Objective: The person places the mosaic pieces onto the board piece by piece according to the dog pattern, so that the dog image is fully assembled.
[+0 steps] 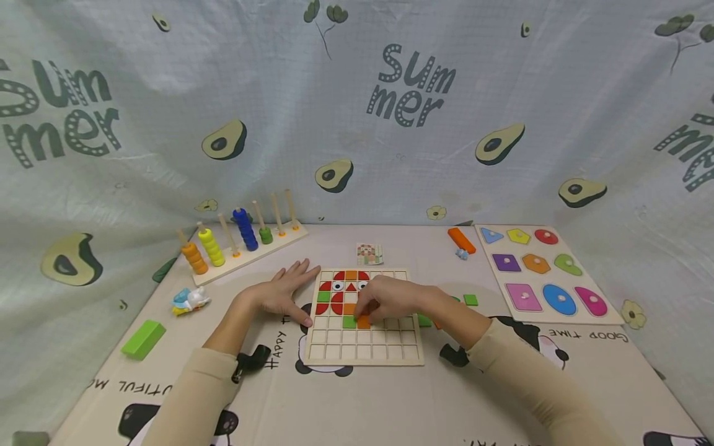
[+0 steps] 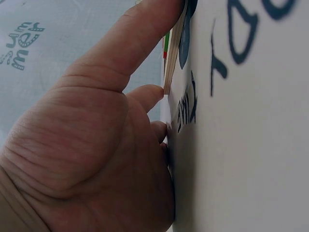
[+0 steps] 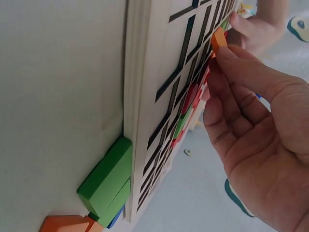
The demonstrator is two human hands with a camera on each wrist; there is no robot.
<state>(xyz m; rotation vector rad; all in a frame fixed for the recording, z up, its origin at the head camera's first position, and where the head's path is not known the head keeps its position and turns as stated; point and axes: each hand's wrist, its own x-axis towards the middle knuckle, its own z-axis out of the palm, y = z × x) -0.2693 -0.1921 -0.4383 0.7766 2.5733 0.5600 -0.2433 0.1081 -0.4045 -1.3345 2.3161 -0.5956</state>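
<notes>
A wooden grid board lies in the middle of the table. Red, white, orange and green tiles and two eye tiles fill part of its upper left area. My right hand pinches an orange square tile between thumb and fingertips, over the grid beside a green tile. In the head view that hand covers some of the board's cells. My left hand lies at the board's left side with fingers spread, its thumb by the board's edge.
Behind the board lies a small pattern card. A peg stand with coloured rings is back left, above a small toy and a green block. Loose green tiles lie right of the board; a shape puzzle sits farther right.
</notes>
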